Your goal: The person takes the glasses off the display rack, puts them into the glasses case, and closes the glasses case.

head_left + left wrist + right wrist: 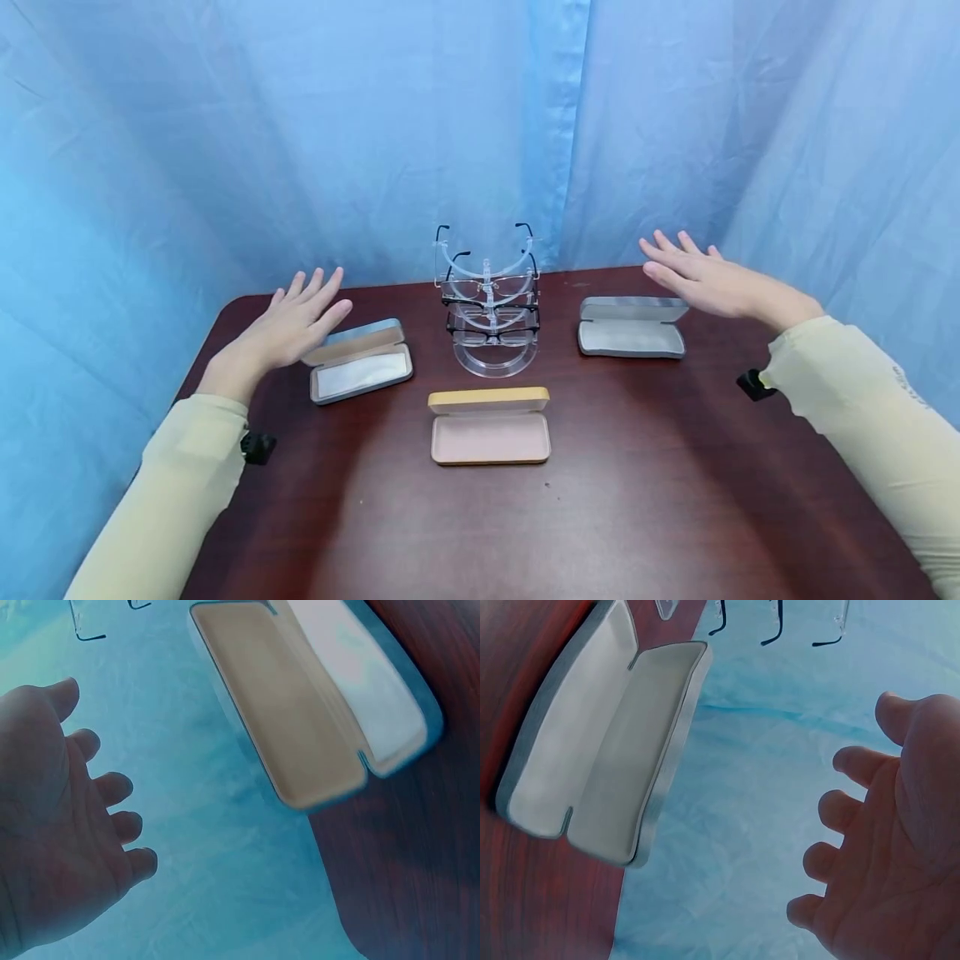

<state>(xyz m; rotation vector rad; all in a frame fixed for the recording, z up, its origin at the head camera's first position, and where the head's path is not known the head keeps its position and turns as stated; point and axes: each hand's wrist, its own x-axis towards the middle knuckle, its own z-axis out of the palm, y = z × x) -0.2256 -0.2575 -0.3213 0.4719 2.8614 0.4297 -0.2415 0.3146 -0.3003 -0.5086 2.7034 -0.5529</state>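
My left hand (288, 325) is raised with fingers spread, nearest the open blue-grey glasses case (362, 375) at the left, which has a white cloth (360, 667) inside. It holds nothing. Over on the right, my right hand (705, 279) hovers with fingers extended, also empty, above and beside an open grey glasses case (632, 337) with a pale lining. Between them stands a clear display stand (495, 367) carrying several glasses (492, 337), stacked in tiers. An open yellow glasses case (490, 437) with a pinkish lining lies in front of the stand.
All of these sit on a dark reddish-brown table (480, 533) with rounded corners. Pale blue curtains (375, 142) hang close behind its back edge and down both sides. A small black device (258, 447) sits beneath the left wrist, another (754, 385) beneath the right.
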